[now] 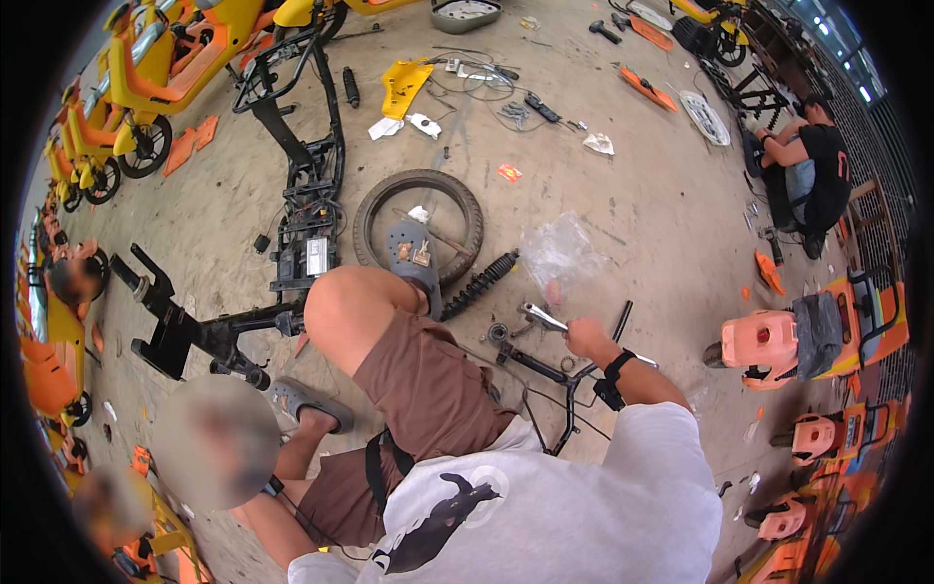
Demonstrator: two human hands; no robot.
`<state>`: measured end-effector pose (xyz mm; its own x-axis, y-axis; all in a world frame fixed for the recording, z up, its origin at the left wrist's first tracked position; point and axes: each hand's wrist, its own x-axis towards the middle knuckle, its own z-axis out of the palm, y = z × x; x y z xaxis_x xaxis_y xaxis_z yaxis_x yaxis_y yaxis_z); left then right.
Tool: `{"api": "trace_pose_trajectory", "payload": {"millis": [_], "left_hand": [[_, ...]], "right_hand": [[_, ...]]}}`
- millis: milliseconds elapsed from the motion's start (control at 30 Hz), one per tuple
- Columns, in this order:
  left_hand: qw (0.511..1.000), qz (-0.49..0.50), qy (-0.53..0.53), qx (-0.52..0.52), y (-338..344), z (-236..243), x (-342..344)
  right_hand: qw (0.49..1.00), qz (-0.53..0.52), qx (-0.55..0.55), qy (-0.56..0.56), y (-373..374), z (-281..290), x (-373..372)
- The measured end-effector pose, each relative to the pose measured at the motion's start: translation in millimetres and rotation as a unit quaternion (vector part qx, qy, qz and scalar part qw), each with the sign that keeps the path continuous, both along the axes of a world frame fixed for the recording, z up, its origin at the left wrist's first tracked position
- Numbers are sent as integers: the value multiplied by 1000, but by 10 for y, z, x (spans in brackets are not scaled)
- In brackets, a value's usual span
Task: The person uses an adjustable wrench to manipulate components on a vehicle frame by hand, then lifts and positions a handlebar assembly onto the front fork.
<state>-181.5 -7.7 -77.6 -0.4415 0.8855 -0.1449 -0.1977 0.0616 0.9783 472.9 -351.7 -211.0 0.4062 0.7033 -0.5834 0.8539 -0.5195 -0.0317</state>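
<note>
My right hand (pixel 589 339) is closed around a long silver wrench (pixel 545 317), held above the floor beside a black frame part (pixel 567 414) with thin tubes. A shock absorber (pixel 479 285) with a black coil spring lies close to the wrench head. My left forearm (pixel 261 530) reaches out at the lower left. A round blur covers the left hand, so its fingers and anything in them are hidden. Next to the wheel (pixel 362 219) with its black tyre rests my grey clog (pixel 407 243). Beyond my knee lies a long black scooter frame (pixel 326 175).
Yellow scooters (pixel 146 73) stand at the far left, orange ones (pixel 812 336) at the right. A clear plastic bag (pixel 562 248), a yellow panel (pixel 404 88) and cables lie on the concrete floor. Another person (pixel 812 170) crouches at the right.
</note>
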Motion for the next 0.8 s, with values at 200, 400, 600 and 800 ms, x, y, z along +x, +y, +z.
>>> {"api": "trace_pose_trajectory", "payload": {"millis": [200,400,600,800], "left_hand": [[984,-31,-156,-81,197,3,78],[981,-29,-180,-67,93,68,68],[978,-14,-202,-57,-2,193,187],[970,-18,-232,-70,-3,209,100]], "right_hand": [[999,-26,-27,26,-215,-297,-95],[997,-34,-59,20,-27,-336,-171],[995,-24,-94,16,150,-313,-161],[994,73,-85,6,172,-463,-131]]}}
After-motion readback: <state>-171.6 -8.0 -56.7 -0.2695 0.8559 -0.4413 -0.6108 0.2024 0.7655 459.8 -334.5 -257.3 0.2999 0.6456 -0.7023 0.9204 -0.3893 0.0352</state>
